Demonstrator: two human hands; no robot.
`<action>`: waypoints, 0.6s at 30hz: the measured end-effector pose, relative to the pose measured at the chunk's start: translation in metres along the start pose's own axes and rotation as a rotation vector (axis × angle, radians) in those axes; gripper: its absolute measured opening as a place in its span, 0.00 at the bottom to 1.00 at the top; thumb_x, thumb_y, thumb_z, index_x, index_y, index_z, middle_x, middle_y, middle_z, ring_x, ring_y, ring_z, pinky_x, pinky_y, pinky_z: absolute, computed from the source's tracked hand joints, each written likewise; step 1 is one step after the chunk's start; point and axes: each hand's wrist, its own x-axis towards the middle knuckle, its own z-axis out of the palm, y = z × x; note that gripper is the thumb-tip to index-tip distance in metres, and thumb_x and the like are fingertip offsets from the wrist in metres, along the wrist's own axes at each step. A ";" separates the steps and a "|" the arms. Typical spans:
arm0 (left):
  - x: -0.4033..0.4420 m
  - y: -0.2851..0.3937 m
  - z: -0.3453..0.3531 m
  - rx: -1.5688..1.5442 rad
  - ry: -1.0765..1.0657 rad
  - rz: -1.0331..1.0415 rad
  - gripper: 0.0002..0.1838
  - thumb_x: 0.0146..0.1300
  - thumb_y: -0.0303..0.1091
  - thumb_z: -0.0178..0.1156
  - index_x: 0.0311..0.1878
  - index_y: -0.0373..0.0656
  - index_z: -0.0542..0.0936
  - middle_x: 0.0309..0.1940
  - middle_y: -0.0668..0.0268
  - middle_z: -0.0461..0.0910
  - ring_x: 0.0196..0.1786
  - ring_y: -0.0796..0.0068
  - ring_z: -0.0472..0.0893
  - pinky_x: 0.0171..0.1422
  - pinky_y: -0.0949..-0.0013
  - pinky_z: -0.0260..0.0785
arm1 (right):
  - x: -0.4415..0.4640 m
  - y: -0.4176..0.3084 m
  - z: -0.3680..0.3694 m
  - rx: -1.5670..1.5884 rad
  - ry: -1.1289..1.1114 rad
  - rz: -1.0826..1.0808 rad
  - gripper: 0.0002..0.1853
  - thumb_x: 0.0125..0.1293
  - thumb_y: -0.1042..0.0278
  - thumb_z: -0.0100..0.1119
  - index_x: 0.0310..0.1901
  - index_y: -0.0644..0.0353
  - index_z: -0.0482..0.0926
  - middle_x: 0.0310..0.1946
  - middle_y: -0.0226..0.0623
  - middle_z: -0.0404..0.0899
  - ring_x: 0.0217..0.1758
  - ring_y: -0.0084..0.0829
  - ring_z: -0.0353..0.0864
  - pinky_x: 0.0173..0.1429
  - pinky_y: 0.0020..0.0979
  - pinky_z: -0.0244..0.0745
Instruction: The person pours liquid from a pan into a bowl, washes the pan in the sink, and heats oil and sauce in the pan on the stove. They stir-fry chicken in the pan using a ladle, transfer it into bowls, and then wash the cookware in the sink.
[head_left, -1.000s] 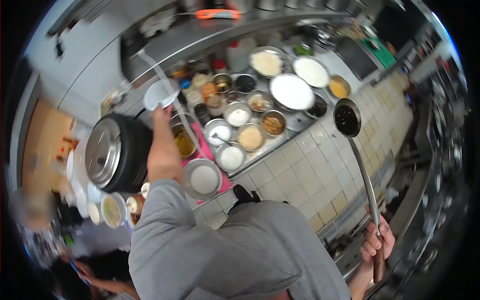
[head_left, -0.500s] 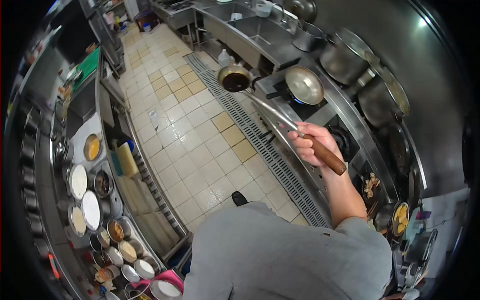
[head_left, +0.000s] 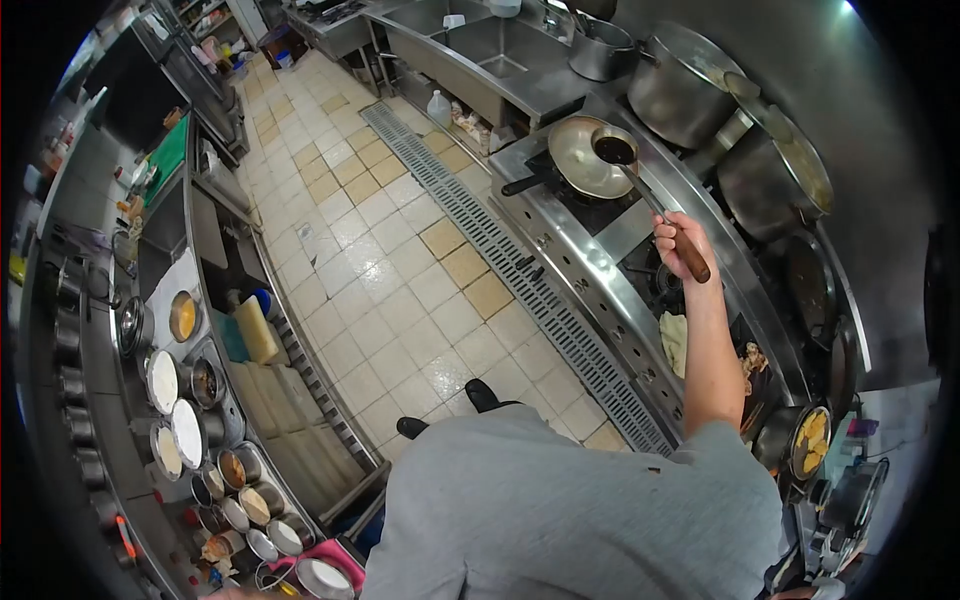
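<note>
Ladle (head_left: 645, 190) in my right hand (head_left: 680, 245), I have its bowl above the pan (head_left: 570, 150) on the stove (head_left: 600, 265). The fingers are closed around the brown wooden grip, near where it meets the metal shaft, and the end of the grip sticks out past the palm. Dark liquid sits in the ladle's bowl. From this angle I cannot tell whether the ladle touches the pan. The pan has a pale, shiny inside, and its black handle points out towards the aisle. At the bottom left edge of my view I get only a sliver of skin, so I cannot tell what the left hand is doing.

Behind the pan I see a small pot (head_left: 601, 58) and two large pots (head_left: 672, 95); their contents are hard to make out. Nearer me on the right, a dark pot (head_left: 780, 440) holds yellow pieces.

Across the tiled floor (head_left: 385, 300), the worktop (head_left: 165, 290) carries a crowd of metal containers. One bowl (head_left: 184, 316) holds something yellow-orange, two wide bowls (head_left: 187, 433) hold something white, and a smaller container (head_left: 231, 468) has brown food in it. Closest to me, a round container (head_left: 325, 579) of white contents sits by pink material (head_left: 340, 553).
</note>
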 end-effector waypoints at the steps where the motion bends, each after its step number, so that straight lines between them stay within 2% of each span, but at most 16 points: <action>1: -0.014 -0.008 0.010 -0.027 -0.113 0.052 0.24 0.72 0.48 0.62 0.59 0.40 0.71 0.41 0.56 0.76 0.44 0.58 0.75 0.52 0.51 0.69 | 0.005 -0.004 -0.008 0.003 -0.006 0.003 0.11 0.73 0.68 0.53 0.43 0.70 0.71 0.30 0.34 0.74 0.23 0.20 0.74 0.24 0.22 0.72; 3: -0.066 -0.024 0.039 -0.214 -0.445 -0.150 0.17 0.71 0.34 0.62 0.57 0.32 0.77 0.54 0.52 0.79 0.50 0.61 0.80 0.53 0.64 0.75 | 0.012 -0.010 -0.023 0.034 0.039 -0.020 0.11 0.73 0.68 0.54 0.43 0.70 0.71 0.29 0.34 0.74 0.24 0.20 0.74 0.24 0.21 0.71; 4: -0.093 0.012 0.045 -0.128 -0.543 -0.074 0.13 0.70 0.34 0.63 0.50 0.33 0.80 0.47 0.53 0.82 0.47 0.63 0.81 0.55 0.66 0.74 | 0.011 -0.012 -0.024 0.052 0.044 -0.018 0.11 0.73 0.68 0.54 0.45 0.70 0.71 0.29 0.34 0.74 0.23 0.20 0.74 0.24 0.21 0.71; 5: -0.129 0.040 0.052 -0.316 -0.638 -0.111 0.14 0.70 0.33 0.63 0.51 0.32 0.80 0.46 0.52 0.82 0.47 0.64 0.81 0.55 0.64 0.74 | 0.007 -0.012 -0.024 0.060 0.043 -0.022 0.11 0.73 0.68 0.54 0.45 0.70 0.71 0.29 0.34 0.74 0.23 0.20 0.74 0.24 0.21 0.71; 6: -0.160 0.064 0.057 -0.272 -0.908 -0.074 0.15 0.71 0.33 0.62 0.55 0.33 0.78 0.49 0.53 0.80 0.49 0.64 0.80 0.57 0.64 0.73 | 0.003 -0.013 -0.023 0.069 0.018 -0.040 0.12 0.73 0.68 0.54 0.46 0.71 0.71 0.30 0.34 0.74 0.24 0.20 0.73 0.24 0.21 0.71; 7: -0.192 0.106 0.051 -0.403 -1.115 -0.106 0.17 0.70 0.32 0.61 0.58 0.35 0.77 0.52 0.55 0.79 0.52 0.65 0.78 0.60 0.64 0.71 | -0.004 -0.013 -0.022 0.079 -0.005 -0.058 0.12 0.73 0.68 0.54 0.47 0.71 0.71 0.31 0.35 0.75 0.24 0.19 0.73 0.24 0.21 0.70; 8: -0.219 0.164 0.040 -0.704 -1.325 -0.301 0.18 0.70 0.33 0.59 0.58 0.35 0.76 0.51 0.58 0.78 0.53 0.64 0.77 0.59 0.63 0.71 | -0.012 -0.011 -0.018 0.087 0.000 -0.064 0.12 0.73 0.68 0.54 0.47 0.71 0.71 0.31 0.35 0.75 0.24 0.19 0.73 0.24 0.21 0.70; 10: -0.258 0.253 0.021 -0.728 -1.719 -0.296 0.21 0.66 0.31 0.63 0.61 0.38 0.76 0.53 0.60 0.78 0.53 0.67 0.77 0.58 0.65 0.72 | -0.032 -0.007 -0.009 0.068 -0.020 -0.103 0.15 0.73 0.68 0.53 0.51 0.73 0.71 0.34 0.35 0.75 0.25 0.19 0.71 0.23 0.21 0.69; 13: -0.294 0.349 0.011 -0.904 -2.187 0.196 0.25 0.63 0.32 0.67 0.62 0.37 0.76 0.56 0.51 0.78 0.57 0.56 0.79 0.61 0.61 0.72 | -0.069 0.003 -0.002 0.094 -0.023 -0.074 0.17 0.73 0.68 0.53 0.55 0.74 0.71 0.37 0.35 0.75 0.25 0.18 0.70 0.22 0.21 0.67; 14: -0.307 0.371 0.012 -0.997 -2.261 0.366 0.25 0.63 0.34 0.67 0.62 0.37 0.76 0.57 0.49 0.78 0.60 0.53 0.78 0.64 0.59 0.71 | -0.080 0.007 -0.004 0.101 -0.067 -0.050 0.17 0.73 0.68 0.53 0.57 0.73 0.71 0.36 0.35 0.75 0.25 0.17 0.70 0.21 0.20 0.66; 15: -0.324 0.389 0.015 -1.090 -2.322 0.545 0.26 0.64 0.35 0.67 0.63 0.37 0.75 0.59 0.47 0.77 0.62 0.49 0.77 0.66 0.57 0.70 | -0.092 0.012 -0.003 0.072 -0.049 -0.037 0.17 0.74 0.67 0.53 0.57 0.70 0.73 0.34 0.33 0.75 0.22 0.16 0.69 0.20 0.19 0.66; 18: -0.379 0.453 0.023 -1.289 -2.240 0.700 0.28 0.64 0.39 0.66 0.65 0.37 0.74 0.61 0.45 0.76 0.66 0.46 0.74 0.72 0.55 0.66 | -0.133 0.034 0.005 0.021 0.030 -0.017 0.17 0.75 0.64 0.52 0.58 0.67 0.74 0.25 0.27 0.71 0.16 0.17 0.65 0.16 0.19 0.62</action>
